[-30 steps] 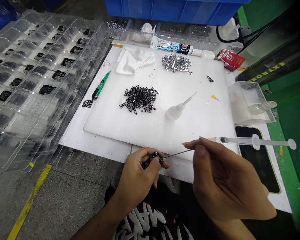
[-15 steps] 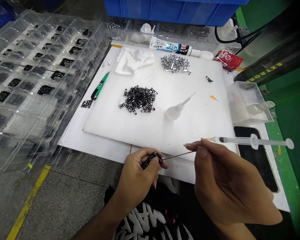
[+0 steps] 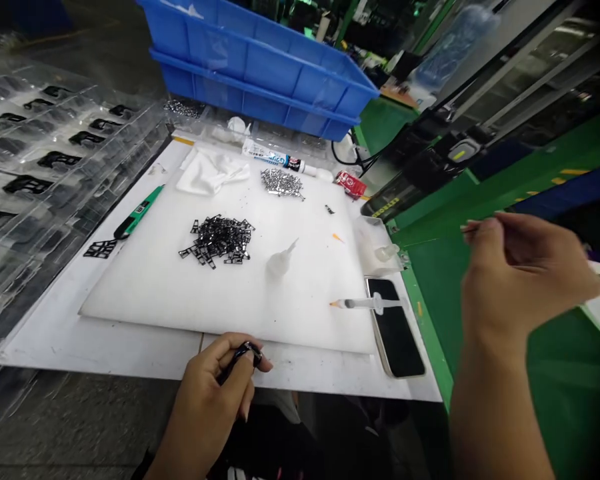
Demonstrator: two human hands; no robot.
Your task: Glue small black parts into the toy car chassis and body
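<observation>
On the surface (image 3: 130, 353), a wide white mat (image 3: 145, 293) carries everything else, with stacked blue bins (image 3: 260, 67) behind it and clear compartment trays (image 3: 40, 153) to the left. A dark phone (image 3: 395, 330) lies at the mat's right edge, a syringe (image 3: 367, 305) just beside it. Mid-mat sits a heap of black clips (image 3: 219, 239); farther back, a pile of metal pieces (image 3: 281, 183). The left hand (image 3: 215, 393) pinches a small black part (image 3: 243, 353) at the near edge, held above the surface. It looks light, stiff and slippery; gripping its side edges seems safest. The right hand (image 3: 520, 280) is raised right, fingertips pinched, blurred; I cannot tell what it holds.
</observation>
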